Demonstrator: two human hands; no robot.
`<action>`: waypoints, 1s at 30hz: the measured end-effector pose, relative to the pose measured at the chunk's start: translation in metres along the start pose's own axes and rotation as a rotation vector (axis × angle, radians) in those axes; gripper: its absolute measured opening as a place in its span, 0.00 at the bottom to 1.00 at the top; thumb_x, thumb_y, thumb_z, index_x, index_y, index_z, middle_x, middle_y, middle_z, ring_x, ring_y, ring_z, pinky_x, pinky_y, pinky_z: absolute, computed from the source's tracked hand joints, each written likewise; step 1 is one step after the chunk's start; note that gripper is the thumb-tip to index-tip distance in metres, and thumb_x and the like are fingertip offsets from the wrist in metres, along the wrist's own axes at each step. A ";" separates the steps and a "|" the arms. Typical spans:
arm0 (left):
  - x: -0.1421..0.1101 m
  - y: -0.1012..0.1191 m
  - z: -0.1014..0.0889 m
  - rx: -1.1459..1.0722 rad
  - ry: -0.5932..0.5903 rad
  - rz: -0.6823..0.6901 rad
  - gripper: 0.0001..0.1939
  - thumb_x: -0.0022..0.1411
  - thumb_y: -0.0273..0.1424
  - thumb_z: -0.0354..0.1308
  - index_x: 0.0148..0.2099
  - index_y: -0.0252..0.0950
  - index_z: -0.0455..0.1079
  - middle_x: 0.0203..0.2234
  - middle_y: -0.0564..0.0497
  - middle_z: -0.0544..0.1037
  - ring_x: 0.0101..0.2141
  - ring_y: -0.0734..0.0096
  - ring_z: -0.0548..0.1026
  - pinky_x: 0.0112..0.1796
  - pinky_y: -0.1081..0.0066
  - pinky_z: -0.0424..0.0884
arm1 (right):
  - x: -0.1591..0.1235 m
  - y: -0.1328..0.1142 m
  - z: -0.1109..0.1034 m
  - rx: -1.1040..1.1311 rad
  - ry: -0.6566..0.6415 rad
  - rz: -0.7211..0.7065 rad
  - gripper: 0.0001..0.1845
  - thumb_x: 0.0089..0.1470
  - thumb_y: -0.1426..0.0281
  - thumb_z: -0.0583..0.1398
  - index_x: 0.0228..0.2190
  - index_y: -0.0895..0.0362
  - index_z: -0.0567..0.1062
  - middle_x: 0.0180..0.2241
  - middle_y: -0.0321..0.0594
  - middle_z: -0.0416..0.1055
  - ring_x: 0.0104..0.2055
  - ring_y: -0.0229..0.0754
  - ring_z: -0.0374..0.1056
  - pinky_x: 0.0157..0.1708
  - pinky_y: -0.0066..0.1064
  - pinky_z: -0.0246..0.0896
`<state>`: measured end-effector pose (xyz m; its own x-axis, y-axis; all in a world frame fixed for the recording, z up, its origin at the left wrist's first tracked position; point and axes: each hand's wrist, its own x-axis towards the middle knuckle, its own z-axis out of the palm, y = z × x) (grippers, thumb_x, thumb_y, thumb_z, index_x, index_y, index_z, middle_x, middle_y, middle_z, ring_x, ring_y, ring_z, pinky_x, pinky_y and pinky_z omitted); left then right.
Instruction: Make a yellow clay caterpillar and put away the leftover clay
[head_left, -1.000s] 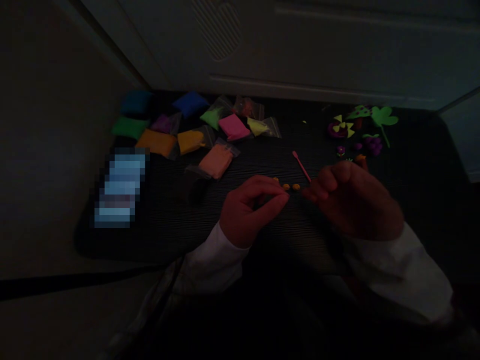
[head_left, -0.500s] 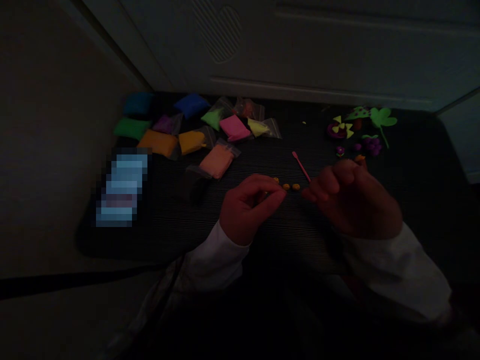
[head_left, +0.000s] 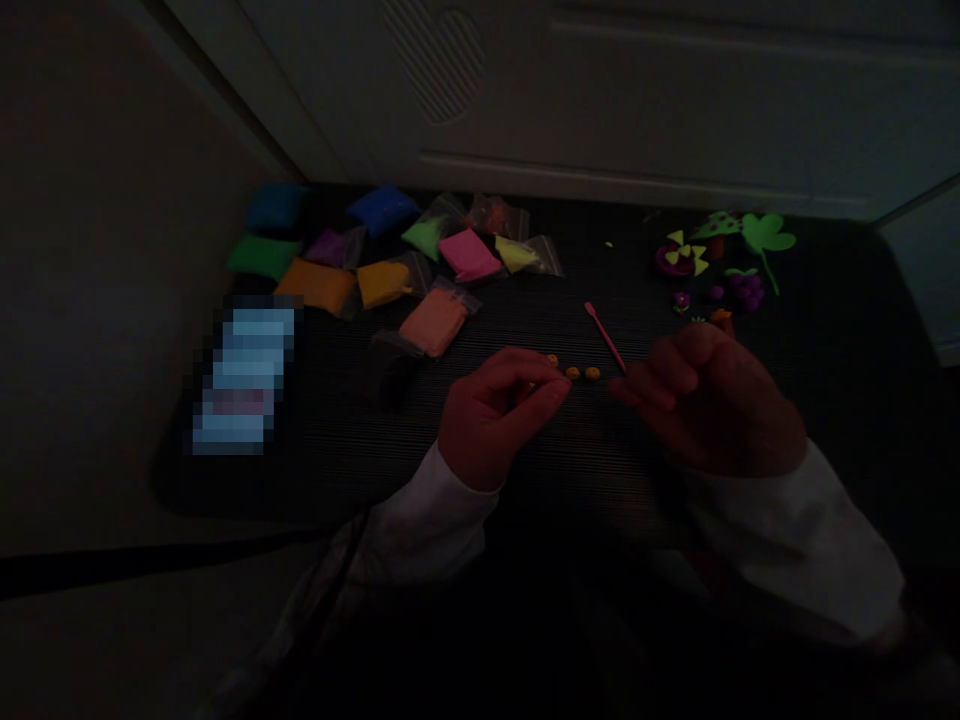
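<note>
In dim light, my left hand (head_left: 499, 415) is held above the dark table with thumb and forefinger pinched together. Whatever is between those fingertips is too small and dark to make out. Just beyond them lie a few small yellow-brown clay balls, among them one ball (head_left: 573, 373) and another ball (head_left: 592, 374) to its right. My right hand (head_left: 701, 400) hovers to the right, its fingers curled inward; I cannot make out what they hold. Close to its fingertips, a pink modelling tool (head_left: 604, 335) lies slanted on the table.
Bags of coloured clay, such as an orange bag (head_left: 316, 287) and a peach bag (head_left: 435, 318), lie at left. A lit phone (head_left: 244, 375) is at far left. Small clay pieces, a purple bowl (head_left: 675, 263) and a green flower shape (head_left: 765, 236) stand at right. A panelled door (head_left: 637, 110) borders the back.
My right hand has shifted slightly to the right, showing more of the pink tool's lower end. My left hand has barely moved.
</note>
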<state>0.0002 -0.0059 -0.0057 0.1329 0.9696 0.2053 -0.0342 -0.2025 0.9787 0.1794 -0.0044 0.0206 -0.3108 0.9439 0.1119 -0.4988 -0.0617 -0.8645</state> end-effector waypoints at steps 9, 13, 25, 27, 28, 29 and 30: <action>0.001 0.001 -0.004 0.091 -0.006 0.045 0.02 0.52 0.27 0.58 0.29 0.35 0.71 0.29 0.51 0.74 0.31 0.73 0.71 0.34 0.70 0.68 | -0.003 -0.003 0.004 0.065 0.079 0.073 0.05 0.46 0.65 0.60 0.25 0.51 0.69 0.20 0.30 0.56 0.22 0.33 0.57 0.29 0.32 0.60; 0.005 0.000 -0.020 0.358 -0.006 0.213 0.04 0.50 0.25 0.60 0.32 0.34 0.72 0.31 0.50 0.74 0.34 0.72 0.72 0.38 0.69 0.67 | -0.003 -0.005 0.006 0.140 0.093 0.082 0.05 0.44 0.67 0.62 0.24 0.53 0.70 0.21 0.31 0.58 0.24 0.32 0.58 0.30 0.31 0.61; -0.001 -0.018 -0.003 0.940 -0.310 0.420 0.06 0.55 0.31 0.55 0.34 0.37 0.72 0.37 0.50 0.75 0.43 0.61 0.67 0.43 0.59 0.63 | -0.002 -0.007 0.008 0.135 0.120 0.051 0.10 0.44 0.63 0.62 0.20 0.53 0.67 0.18 0.29 0.52 0.22 0.33 0.55 0.28 0.32 0.59; -0.002 -0.020 0.000 0.998 -0.326 0.404 0.07 0.56 0.31 0.53 0.35 0.38 0.72 0.39 0.50 0.75 0.45 0.60 0.66 0.43 0.58 0.62 | -0.002 -0.006 0.008 0.156 0.111 0.057 0.09 0.45 0.64 0.61 0.21 0.53 0.68 0.18 0.30 0.53 0.22 0.33 0.55 0.28 0.31 0.58; -0.001 -0.021 0.001 1.020 -0.328 0.399 0.07 0.57 0.31 0.53 0.35 0.38 0.72 0.39 0.50 0.75 0.46 0.59 0.65 0.43 0.58 0.61 | -0.002 -0.005 0.008 0.166 0.104 0.062 0.08 0.45 0.64 0.61 0.21 0.53 0.68 0.18 0.30 0.53 0.22 0.33 0.56 0.29 0.31 0.58; -0.001 -0.022 0.001 1.039 -0.328 0.394 0.07 0.57 0.31 0.52 0.35 0.38 0.72 0.40 0.50 0.75 0.46 0.59 0.65 0.44 0.57 0.61 | -0.002 -0.005 0.007 0.176 0.095 0.066 0.08 0.46 0.64 0.61 0.22 0.53 0.69 0.18 0.30 0.54 0.23 0.32 0.56 0.29 0.30 0.58; -0.001 -0.023 0.001 1.054 -0.326 0.390 0.08 0.57 0.31 0.52 0.36 0.38 0.72 0.40 0.51 0.75 0.46 0.59 0.65 0.44 0.57 0.61 | -0.002 -0.004 0.008 0.185 0.086 0.070 0.07 0.46 0.64 0.61 0.22 0.53 0.69 0.17 0.30 0.54 0.23 0.32 0.56 0.29 0.30 0.58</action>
<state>0.0021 -0.0022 -0.0280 0.5480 0.7666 0.3345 0.6893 -0.6405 0.3387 0.1761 -0.0082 0.0279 -0.2835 0.9590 0.0061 -0.6209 -0.1787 -0.7633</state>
